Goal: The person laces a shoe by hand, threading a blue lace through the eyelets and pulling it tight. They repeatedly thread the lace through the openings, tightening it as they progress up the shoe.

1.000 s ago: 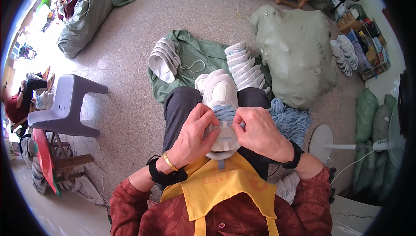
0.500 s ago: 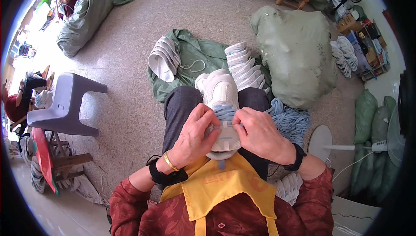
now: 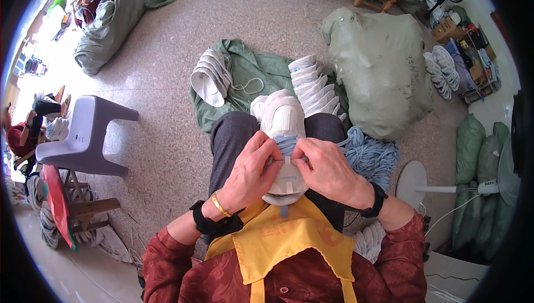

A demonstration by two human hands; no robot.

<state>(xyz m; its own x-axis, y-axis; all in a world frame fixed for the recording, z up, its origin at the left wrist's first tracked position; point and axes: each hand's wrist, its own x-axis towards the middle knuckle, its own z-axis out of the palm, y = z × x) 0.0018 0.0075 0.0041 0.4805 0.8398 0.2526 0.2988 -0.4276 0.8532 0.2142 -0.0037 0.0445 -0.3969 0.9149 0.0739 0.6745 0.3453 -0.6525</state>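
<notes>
A white sneaker [image 3: 282, 119] sits between my knees, its toe pointing away from me and its tongue [image 3: 290, 178] toward my body. Light blue shoelace [image 3: 286, 143] crosses its upper part. At the left edge of the lacing, my left hand [image 3: 255, 165] is closed, thumb and forefinger pinched together. My right hand [image 3: 327, 168] pinches at the right edge, its fingertips over the top of the lacing. Both seem to grip the shoelace, though the fingers hide most of what they hold. Another white shoe shows partly behind the sneaker's toe.
Stacked white shoe uppers [image 3: 212, 78] lie on a green cloth [image 3: 245, 58], with a second stack [image 3: 314, 86] further right. Blue laces [image 3: 371, 155] are heaped by my right knee, below a large wrapped sack [image 3: 378, 69]. A grey plastic chair [image 3: 83, 136] stands left; a fan [image 3: 445, 189] stands right.
My right hand has moved slightly left, closer to my left hand over the lacing. My left hand has shifted only a little. The sneaker has stayed nearly in place.
</notes>
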